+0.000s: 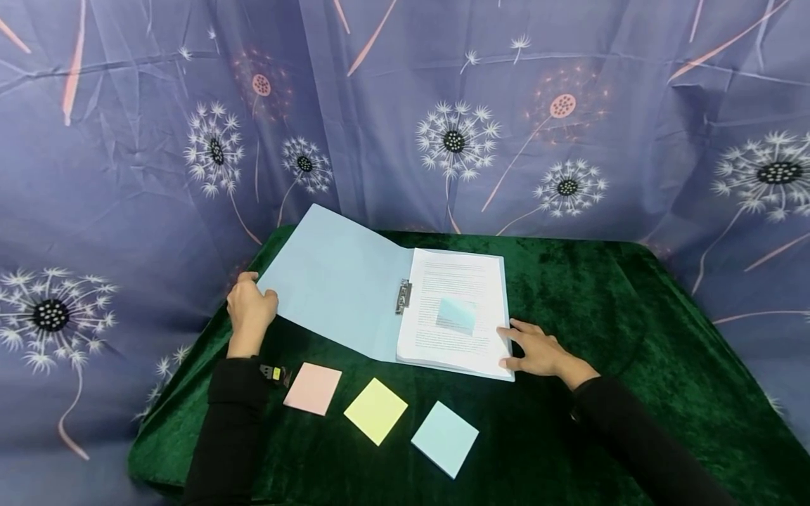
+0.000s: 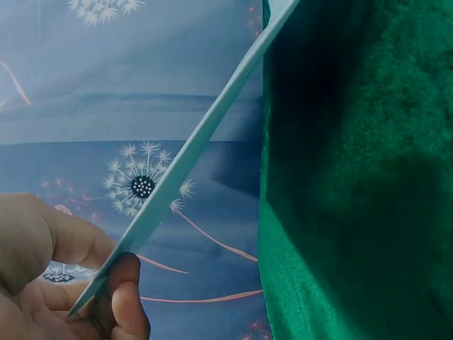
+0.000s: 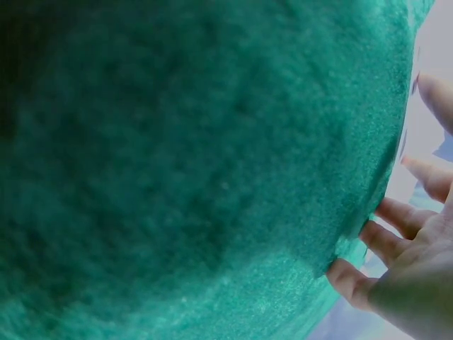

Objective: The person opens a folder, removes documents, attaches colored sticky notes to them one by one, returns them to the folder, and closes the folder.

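A light blue folder (image 1: 335, 274) lies open, its front cover lifted and slanting up to the left. My left hand (image 1: 250, 309) pinches the cover's outer edge between thumb and fingers; the left wrist view shows the cover (image 2: 187, 156) edge-on in that grip. Held at a metal clip (image 1: 403, 296), a stack of printed pages (image 1: 452, 277) fills the folder's right side. One light blue sticky note (image 1: 456, 315) is on the top page. With fingers spread, my right hand (image 1: 541, 353) touches the right edge of the pages and folder.
In front of the folder, a pink sticky pad (image 1: 313, 388), a yellow sticky pad (image 1: 376, 412) and a light blue sticky pad (image 1: 445, 439) lie in a row. Green velvet cloth (image 1: 633, 351) covers the table. A dandelion-print curtain (image 1: 380, 105) hangs behind and at both sides.
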Motion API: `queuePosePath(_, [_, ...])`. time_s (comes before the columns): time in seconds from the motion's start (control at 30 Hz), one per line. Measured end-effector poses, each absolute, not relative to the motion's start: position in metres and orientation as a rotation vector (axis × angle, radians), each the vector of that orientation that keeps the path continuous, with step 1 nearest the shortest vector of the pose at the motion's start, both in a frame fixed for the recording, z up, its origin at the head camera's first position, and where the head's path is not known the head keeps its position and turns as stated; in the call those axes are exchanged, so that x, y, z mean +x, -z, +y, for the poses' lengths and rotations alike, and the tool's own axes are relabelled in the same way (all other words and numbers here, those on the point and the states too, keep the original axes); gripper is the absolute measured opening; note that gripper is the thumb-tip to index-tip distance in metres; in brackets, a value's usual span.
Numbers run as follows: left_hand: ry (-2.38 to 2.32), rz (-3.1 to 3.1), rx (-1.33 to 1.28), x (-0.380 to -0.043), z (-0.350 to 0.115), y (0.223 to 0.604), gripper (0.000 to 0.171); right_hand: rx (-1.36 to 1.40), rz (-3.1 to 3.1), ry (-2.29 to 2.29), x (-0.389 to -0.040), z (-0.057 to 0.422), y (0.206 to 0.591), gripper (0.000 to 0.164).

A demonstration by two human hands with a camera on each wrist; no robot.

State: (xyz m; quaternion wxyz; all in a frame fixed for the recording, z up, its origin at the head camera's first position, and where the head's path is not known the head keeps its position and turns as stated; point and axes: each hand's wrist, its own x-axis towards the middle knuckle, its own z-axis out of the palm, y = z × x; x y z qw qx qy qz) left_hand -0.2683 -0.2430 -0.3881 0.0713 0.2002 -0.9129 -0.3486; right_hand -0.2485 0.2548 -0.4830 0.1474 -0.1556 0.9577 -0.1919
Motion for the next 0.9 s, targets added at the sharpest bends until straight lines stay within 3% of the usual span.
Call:
queuePosePath(0.53, [1.079,-2.643,0.548,-0.264,-0.224,0.372,0.049,-0.430,2.748,0.564,-0.248,0.255,0.482,0.074])
queuePosePath(0.9, [1.078,-2.226,0.199,-0.258,-0.173,0.358,0.036,-0.436,2.749,0.550,-0.247,0.254,0.480,0.074])
